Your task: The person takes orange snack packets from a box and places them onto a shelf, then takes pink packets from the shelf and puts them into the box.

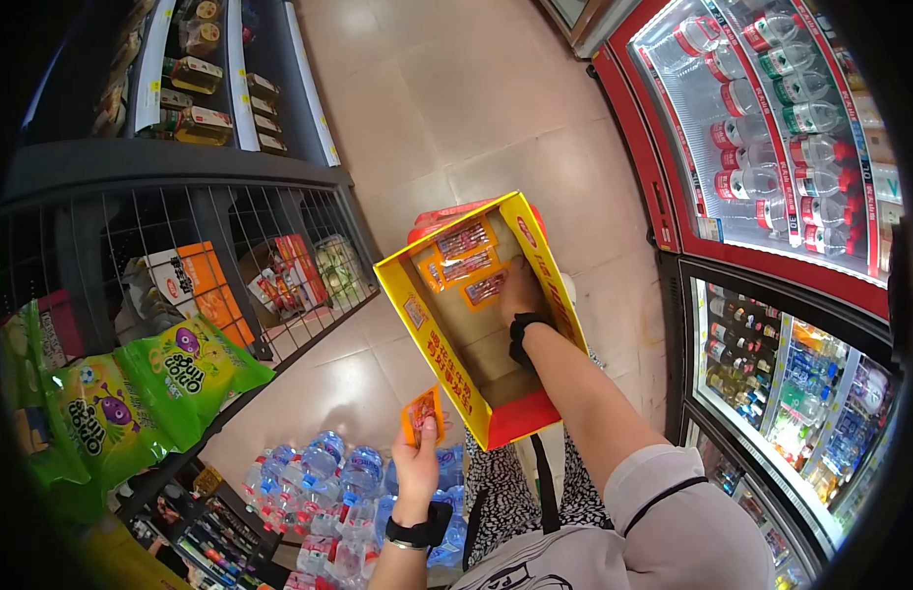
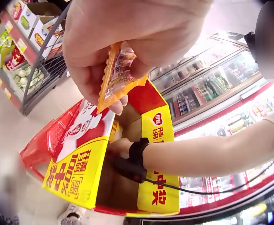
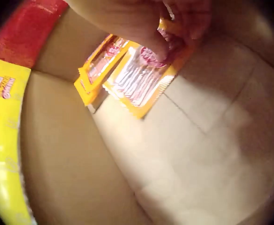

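Observation:
My left hand [image 1: 417,466] grips an orange snack packet [image 1: 423,415] with a clear window, outside the box and near its front corner. In the left wrist view that packet [image 2: 119,70] stands tilted between the thumb and curled fingers. My right hand [image 1: 520,292] reaches down inside a yellow and red cardboard box [image 1: 461,389]. Its thumb and fingers pinch one end of an orange packet [image 3: 139,77] on the box floor, as the right wrist view shows. Several similar packets [image 1: 465,248] lie at the far end of the box, partly behind the hand in the right wrist view.
Under the box shows a red plastic basket [image 2: 38,152]. Drink coolers [image 1: 663,231] line the right side. On the left stands a wire-fronted shelf [image 1: 279,265] with boxed snacks and green snack bags [image 1: 191,364]. Packs of water bottles [image 1: 323,472] stand on the floor at lower left.

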Action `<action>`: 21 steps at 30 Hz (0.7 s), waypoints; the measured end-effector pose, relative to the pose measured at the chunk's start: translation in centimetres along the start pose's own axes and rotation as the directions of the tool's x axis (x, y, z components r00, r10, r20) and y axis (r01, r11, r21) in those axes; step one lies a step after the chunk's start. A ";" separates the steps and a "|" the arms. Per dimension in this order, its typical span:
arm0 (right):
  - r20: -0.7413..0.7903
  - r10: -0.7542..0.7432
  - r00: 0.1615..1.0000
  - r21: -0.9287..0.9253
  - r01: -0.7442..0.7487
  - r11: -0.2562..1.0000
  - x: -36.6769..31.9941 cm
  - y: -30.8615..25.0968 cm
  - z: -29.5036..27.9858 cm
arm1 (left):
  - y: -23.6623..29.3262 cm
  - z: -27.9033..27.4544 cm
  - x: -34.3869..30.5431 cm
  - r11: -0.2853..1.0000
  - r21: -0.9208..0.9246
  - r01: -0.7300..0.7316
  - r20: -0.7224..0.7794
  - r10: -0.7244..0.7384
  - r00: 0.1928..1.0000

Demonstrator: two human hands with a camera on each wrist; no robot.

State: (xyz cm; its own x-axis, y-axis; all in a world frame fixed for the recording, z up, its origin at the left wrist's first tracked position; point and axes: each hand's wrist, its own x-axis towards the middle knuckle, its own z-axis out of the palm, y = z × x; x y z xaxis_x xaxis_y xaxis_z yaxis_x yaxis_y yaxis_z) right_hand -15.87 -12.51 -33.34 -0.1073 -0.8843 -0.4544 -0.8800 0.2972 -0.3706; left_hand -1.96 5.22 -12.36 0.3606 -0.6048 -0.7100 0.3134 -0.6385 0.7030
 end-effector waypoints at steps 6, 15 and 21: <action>0.138 -0.156 0.978 0.179 0.130 0.975 -2.3 1.3 -1.7 | 0.2 0.5 0.3 0.999 0.023 -0.039 -0.018 0.039 0.999; 0.305 -0.635 0.710 0.427 0.493 0.758 -10.0 -2.5 -19.2 | 2.2 1.1 1.2 0.977 -0.029 -0.212 0.004 0.212 0.977; 0.459 -0.745 0.483 0.573 0.480 0.664 -11.1 -6.1 -20.6 | 3.8 2.0 0.0 0.993 0.060 0.097 0.438 -0.114 0.892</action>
State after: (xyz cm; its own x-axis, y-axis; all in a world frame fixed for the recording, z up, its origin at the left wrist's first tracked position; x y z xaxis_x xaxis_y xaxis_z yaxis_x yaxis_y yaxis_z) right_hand -18.83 -11.90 -9.32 0.8166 -0.4833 -0.3155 -0.3712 -0.0212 -0.9283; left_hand -2.55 1.87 -9.80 -0.0988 -0.6750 -0.7312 0.2932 -0.7219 0.6268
